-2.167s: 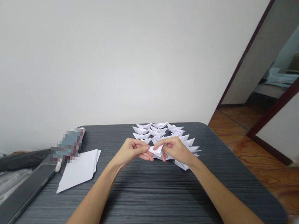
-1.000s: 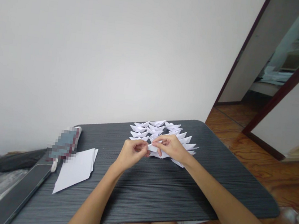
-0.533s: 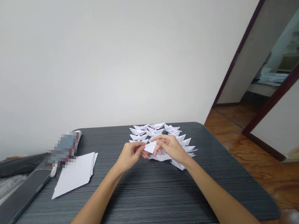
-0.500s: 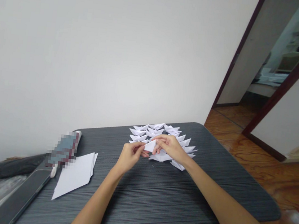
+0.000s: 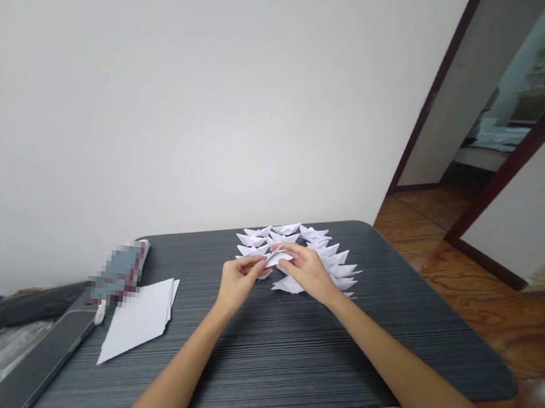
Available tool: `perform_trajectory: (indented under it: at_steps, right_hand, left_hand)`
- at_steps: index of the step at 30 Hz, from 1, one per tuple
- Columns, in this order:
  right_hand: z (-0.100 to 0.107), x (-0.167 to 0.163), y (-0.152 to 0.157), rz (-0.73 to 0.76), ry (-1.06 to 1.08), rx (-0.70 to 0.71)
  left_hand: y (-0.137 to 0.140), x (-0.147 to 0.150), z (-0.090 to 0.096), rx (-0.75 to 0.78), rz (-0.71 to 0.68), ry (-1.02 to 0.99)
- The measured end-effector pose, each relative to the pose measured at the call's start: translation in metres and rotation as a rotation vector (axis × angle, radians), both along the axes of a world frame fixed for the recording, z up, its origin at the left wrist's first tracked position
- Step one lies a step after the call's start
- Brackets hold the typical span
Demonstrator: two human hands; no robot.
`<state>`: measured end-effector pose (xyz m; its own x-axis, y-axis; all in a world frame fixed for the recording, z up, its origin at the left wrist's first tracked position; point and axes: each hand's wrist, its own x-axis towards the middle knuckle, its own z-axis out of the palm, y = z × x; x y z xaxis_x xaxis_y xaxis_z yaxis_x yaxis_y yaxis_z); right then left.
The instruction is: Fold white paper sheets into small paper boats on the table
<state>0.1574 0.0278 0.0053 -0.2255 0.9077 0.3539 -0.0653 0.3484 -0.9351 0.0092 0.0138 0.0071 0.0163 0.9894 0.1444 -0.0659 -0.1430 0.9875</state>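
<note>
Between my two hands is a small folded white paper (image 5: 276, 258), its flaps partly spread. My left hand (image 5: 239, 282) pinches its left side between thumb and fingers. On the right side, my right hand (image 5: 308, 271) grips it with fingers over the top edge and thumb below. Behind and around the hands, several folded paper boats (image 5: 285, 229) stand in rows on the dark table (image 5: 283, 357). My right hand and the held paper hide some of them.
A stack of white paper sheets (image 5: 138, 323) lies at the table's left. Beside it sit a blurred-out item (image 5: 118, 271) and a long dark box-like object (image 5: 42, 361). A white wall (image 5: 192, 88) rises behind the table; a doorway (image 5: 479, 137) opens at the right.
The held paper has gone from a flat triangle to a shape with its flaps spread. My right hand has shifted slightly, its fingers now over the paper's top.
</note>
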Motion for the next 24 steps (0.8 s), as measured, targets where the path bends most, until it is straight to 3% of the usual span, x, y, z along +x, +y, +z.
perform_trajectory:
  at_steps: [4,7,10,14,19,24]
  right_hand:
    - [-0.011,-0.005,0.003,-0.085,-0.002,0.051]
    - [-0.015,-0.005,0.004,-0.145,-0.066,0.144]
    - [-0.008,-0.002,-0.002,-0.173,-0.15,0.257]
    - [0.001,-0.004,-0.013,-0.151,-0.342,0.393]
    - [-0.002,-0.014,-0.021,-0.095,-0.372,0.33]
    - [-0.004,-0.015,-0.018,-0.042,-0.149,0.119]
  left_hand:
    - [0.003,0.001,-0.007,0.044,0.115,-0.11]
    - [0.006,0.001,-0.009,0.051,0.066,-0.165]
    - [0.007,0.0,-0.007,0.104,0.008,-0.102]
    - [0.006,0.0,-0.005,0.163,0.032,-0.022]
    - [0.003,0.003,-0.01,0.236,0.08,0.056]
    - [-0.003,0.003,-0.006,0.372,0.031,0.235]
